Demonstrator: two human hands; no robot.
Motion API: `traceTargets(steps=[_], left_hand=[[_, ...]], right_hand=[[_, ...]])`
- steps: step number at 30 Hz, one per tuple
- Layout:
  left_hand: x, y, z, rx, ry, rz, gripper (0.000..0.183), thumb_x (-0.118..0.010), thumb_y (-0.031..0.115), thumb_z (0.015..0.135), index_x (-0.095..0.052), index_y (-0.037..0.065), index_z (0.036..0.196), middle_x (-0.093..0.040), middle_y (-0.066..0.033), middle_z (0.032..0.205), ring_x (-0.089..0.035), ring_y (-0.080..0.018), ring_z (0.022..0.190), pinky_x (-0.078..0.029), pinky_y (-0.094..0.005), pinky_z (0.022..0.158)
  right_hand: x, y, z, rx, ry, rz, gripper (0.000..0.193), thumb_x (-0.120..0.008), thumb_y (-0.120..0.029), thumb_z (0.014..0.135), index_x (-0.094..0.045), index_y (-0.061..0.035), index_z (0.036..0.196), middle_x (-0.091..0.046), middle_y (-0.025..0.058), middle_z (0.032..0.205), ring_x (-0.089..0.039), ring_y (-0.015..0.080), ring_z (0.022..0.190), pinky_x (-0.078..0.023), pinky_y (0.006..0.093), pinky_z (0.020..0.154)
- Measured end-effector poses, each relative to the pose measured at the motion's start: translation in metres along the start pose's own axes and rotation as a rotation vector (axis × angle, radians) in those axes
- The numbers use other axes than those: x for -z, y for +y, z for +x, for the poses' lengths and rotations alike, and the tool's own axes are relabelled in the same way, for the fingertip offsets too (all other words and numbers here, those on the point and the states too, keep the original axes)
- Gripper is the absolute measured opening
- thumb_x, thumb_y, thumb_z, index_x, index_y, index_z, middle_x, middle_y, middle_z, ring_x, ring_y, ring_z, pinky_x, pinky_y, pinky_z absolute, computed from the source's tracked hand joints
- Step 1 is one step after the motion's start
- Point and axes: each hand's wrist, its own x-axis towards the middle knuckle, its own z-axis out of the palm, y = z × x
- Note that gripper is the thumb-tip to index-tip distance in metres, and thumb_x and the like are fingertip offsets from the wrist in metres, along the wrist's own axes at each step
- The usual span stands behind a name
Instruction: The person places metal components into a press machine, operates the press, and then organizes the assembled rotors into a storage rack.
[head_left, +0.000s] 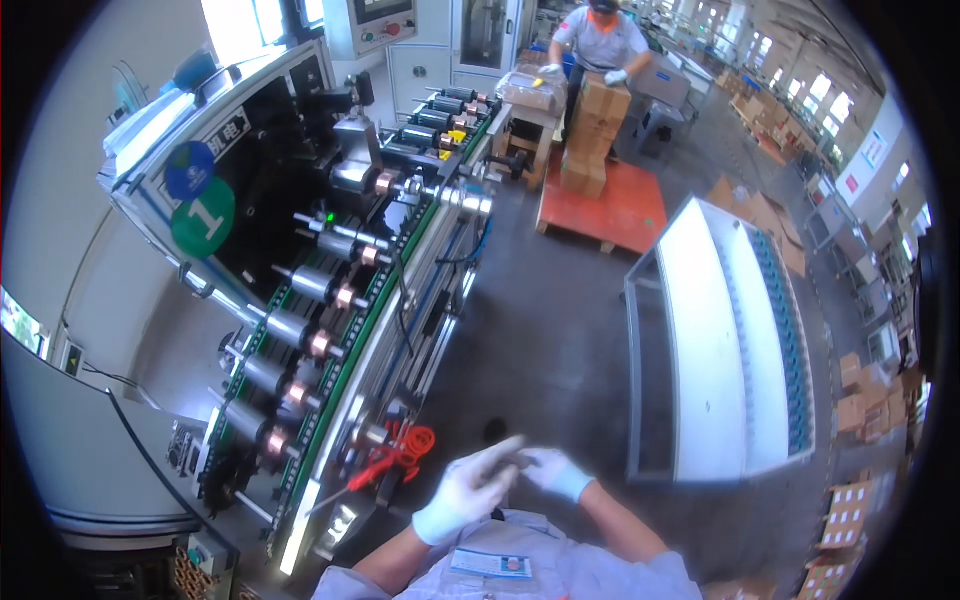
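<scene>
My left hand [468, 492], in a white glove with greyed fingertips, is raised in front of my chest. Its fingers are stretched out, and I see nothing held in it. Close against those fingers is my right hand [560, 474], also white-gloved. Its fingertips are partly hidden behind the left fingers and blurred, so whether they pinch anything does not show. To the left of my hands, red-handled pliers or a similar red tool [400, 455] lies at the conveyor's near end. Motor rotors [288, 328] with steel bodies and copper ends rest in a row on the green-edged conveyor [325, 410].
A machine [250, 150] with round blue and green signs stands beyond the conveyor. At right is a white slanted rack [715, 350] on a metal frame. Farther off, a co-worker [603, 40] handles stacked cartons [597, 125] on a red pallet [625, 205].
</scene>
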Motion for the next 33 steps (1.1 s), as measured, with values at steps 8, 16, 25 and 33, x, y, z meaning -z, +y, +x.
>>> traceTargets(steps=[8, 16, 25, 33], left_hand=[[-0.023, -0.012, 0.208, 0.045, -0.121, 0.043, 0.053, -0.063, 0.020, 0.097, -0.047, 0.000, 0.144, -0.070, -0.0091, 0.111, -0.064, -0.0112, 0.089, -0.053, -0.0290, 0.080], [-0.020, -0.030, 0.360, 0.241, 0.081, -0.219, 0.060, -0.063, 0.024, 0.099, -0.041, -0.005, 0.146, -0.062, -0.0113, 0.128, -0.058, -0.0165, 0.117, -0.047, -0.0299, 0.101], [0.054, 0.017, 0.570, 0.031, 0.973, -0.381, 0.069, -0.059, 0.045, 0.100, -0.043, -0.004, 0.145, -0.055, -0.0140, 0.137, -0.056, -0.0222, 0.122, -0.045, -0.0376, 0.104], [0.195, 0.019, 0.655, 0.207, 1.548, -0.008, 0.077, -0.063, 0.045, 0.095, -0.043, -0.012, 0.142, -0.059, -0.0238, 0.133, -0.057, -0.0270, 0.121, -0.042, -0.0342, 0.103]], right_hand=[[0.192, 0.064, 0.095, -0.106, 0.181, -0.065, 0.037, -0.056, -0.027, 0.095, -0.066, -0.0052, 0.124, -0.068, 0.0194, 0.119, -0.065, 0.0360, 0.112, -0.050, 0.0426, 0.098], [0.297, 0.126, 0.255, 0.097, -0.196, -0.047, 0.037, -0.059, -0.027, 0.094, -0.065, -0.0030, 0.123, -0.068, 0.0231, 0.115, -0.065, 0.0404, 0.108, -0.051, 0.0454, 0.092], [0.525, 0.111, 0.450, 0.388, -0.285, -0.029, 0.038, -0.059, -0.026, 0.096, -0.066, -0.0001, 0.123, -0.073, 0.0169, 0.107, -0.070, 0.0238, 0.095, -0.053, 0.0340, 0.088], [0.667, 0.042, 0.602, 0.366, -0.402, 0.690, 0.035, -0.061, -0.009, 0.098, -0.059, 0.0056, 0.130, -0.068, 0.0114, 0.114, -0.067, 0.0181, 0.101, -0.053, 0.0306, 0.093]])
